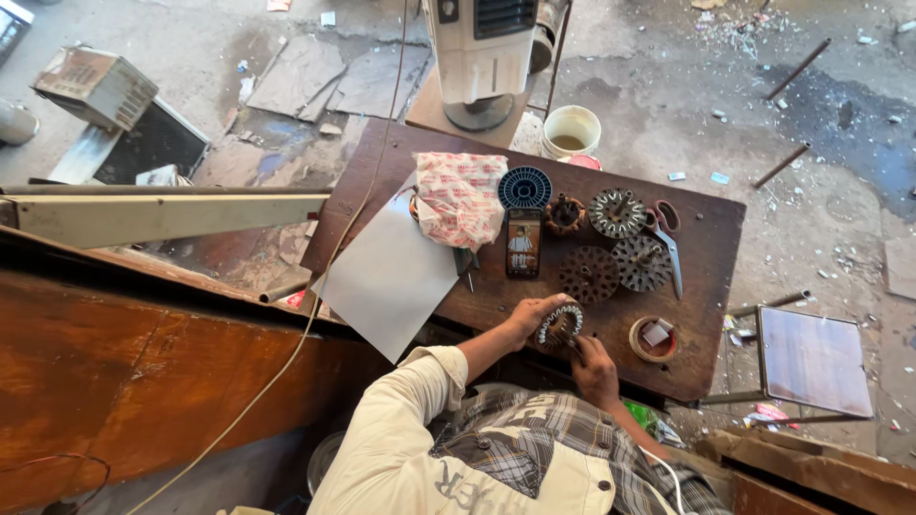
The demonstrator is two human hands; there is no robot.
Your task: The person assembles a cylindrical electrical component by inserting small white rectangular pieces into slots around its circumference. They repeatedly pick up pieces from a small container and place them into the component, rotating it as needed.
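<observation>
My left hand (530, 314) grips a round motor stator ring (560, 325) with white inserts, holding it at the near edge of the dark wooden table (706, 229). My right hand (593, 368) is closed against the ring's lower right side; whether it pinches a small tool or wire there is not clear. Just beyond lie three dark toothed stator discs (589, 275) (641, 262) (617, 212), a small copper-wound core (565, 215) and a black ribbed disc (525, 188). A phone (523, 243) with a lit screen lies flat to the left of them.
Scissors (669, 240) lie at the table's right, a tape roll (654, 339) near the front edge. A patterned cloth (461, 198) and grey sheet (386, 277) cover the left side. A white bucket (572, 131), a fan unit (482, 57) and a metal-framed stool (813, 360) stand around.
</observation>
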